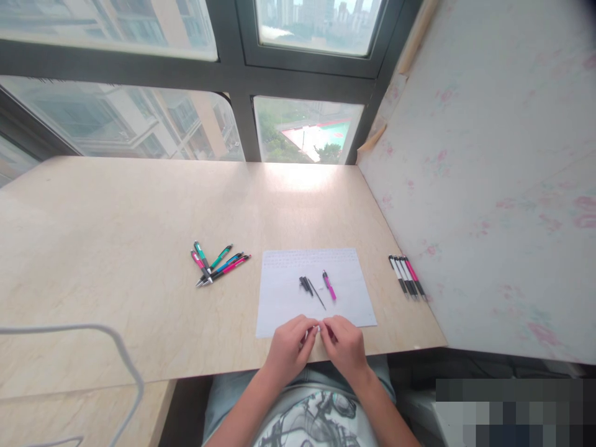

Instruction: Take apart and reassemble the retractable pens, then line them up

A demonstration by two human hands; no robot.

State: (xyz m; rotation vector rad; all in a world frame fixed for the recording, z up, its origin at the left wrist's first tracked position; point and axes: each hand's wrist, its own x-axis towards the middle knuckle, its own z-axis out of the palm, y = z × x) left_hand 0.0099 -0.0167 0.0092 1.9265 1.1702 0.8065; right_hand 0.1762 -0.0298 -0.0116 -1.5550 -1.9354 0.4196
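Note:
My left hand (294,340) and my right hand (343,343) meet fingertip to fingertip over the near edge of a sheet of paper (284,298). Both are closed in a pinch around something small and whitish, too small to name. Just beyond them on the sheet lie a magenta pen barrel (329,287), a thin dark refill (317,293) and a few short black pen parts (306,285). Small writing runs along the sheet's far edge.
Left of the sheet, several coloured pens (218,267) lie in a crossed pile. A row of white and pink pens (407,277) rests by the wallpapered wall (488,186). A grey cable (121,347) curves over the left side of the table (116,248). Windows stand behind.

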